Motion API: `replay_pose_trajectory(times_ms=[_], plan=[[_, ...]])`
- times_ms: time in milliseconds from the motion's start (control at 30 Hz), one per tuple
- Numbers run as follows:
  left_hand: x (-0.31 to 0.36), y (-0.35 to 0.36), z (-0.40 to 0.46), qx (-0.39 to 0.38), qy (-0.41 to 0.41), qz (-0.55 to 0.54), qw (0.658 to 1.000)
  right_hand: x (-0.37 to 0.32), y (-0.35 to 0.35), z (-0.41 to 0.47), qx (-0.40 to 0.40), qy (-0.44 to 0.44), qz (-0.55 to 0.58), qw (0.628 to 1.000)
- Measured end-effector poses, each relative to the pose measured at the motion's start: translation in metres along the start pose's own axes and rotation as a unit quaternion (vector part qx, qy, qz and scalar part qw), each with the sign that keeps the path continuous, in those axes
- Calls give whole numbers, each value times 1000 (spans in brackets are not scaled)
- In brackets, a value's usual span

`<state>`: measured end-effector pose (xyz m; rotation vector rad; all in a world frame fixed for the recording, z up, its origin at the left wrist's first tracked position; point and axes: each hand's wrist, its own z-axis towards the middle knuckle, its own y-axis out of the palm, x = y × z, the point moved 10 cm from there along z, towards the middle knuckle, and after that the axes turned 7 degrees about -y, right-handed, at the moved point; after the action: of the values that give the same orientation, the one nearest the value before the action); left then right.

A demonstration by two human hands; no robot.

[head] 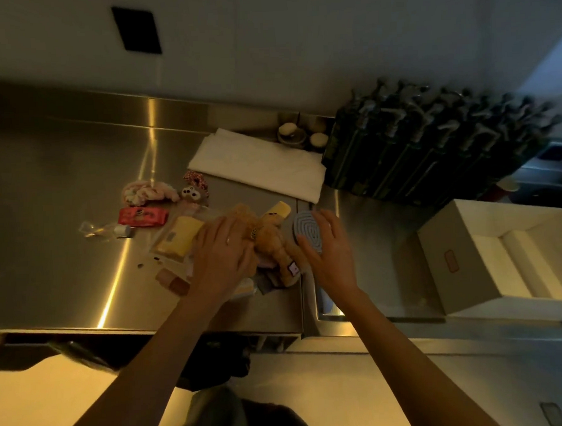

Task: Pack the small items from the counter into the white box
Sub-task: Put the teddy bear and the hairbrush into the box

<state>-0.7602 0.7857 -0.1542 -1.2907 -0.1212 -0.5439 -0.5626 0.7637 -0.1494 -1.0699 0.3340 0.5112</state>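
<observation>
- I see a stainless steel counter (63,190) under warm, dim light, with a pale wall behind it and a dark rectangular panel (136,29) set in that wall.
- My left hand (221,251) lies flat, fingers straight and spread, pressing on a tan plush toy (271,242) in the middle of the pile.
- My right hand (328,252) is spread wide too; its fingers touch a grey ridged oval pad (308,231), which lies just beside the toy. I cannot tell whether the thumb is hooked under the pad.
- Just left of my left fingers lies a yellow packet in clear wrap (177,236); further left are a red wrapper (143,215) and a small clear bag with a white cap (108,230).
- Beyond my left fingertips sit a pink-and-white scrunchie (146,191) and a small big-eyed plush face (193,194).
- Past my right fingertips lies a folded white cloth (258,162); behind it stand two small jars (302,134) against the backsplash.
- The white box (462,259) stands open, well to the right of my right hand, on the lower section of counter, with bare steel between.
- A block of dark pump bottles (431,148) crowds the far right corner behind the box.
- The counter's near edge runs just below my wrists; a wide stretch of steel lies left of the pile.
</observation>
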Motion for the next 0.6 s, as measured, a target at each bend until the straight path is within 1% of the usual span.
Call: replay_pose_trajectory(times_ms=[167, 300, 533, 600], plan=[[25, 26, 3, -29, 53, 11, 998, 37, -8, -28, 5, 57, -17, 998], [25, 53, 9, -72, 87, 8, 994, 51, -9, -43, 19, 97, -42, 994], [20, 80, 29, -112, 171, 23, 979, 82, 29, -68, -26, 208, -57, 976], [19, 85, 35, -117, 201, 28, 972, 90, 42, -75, -40, 228, -59, 971]])
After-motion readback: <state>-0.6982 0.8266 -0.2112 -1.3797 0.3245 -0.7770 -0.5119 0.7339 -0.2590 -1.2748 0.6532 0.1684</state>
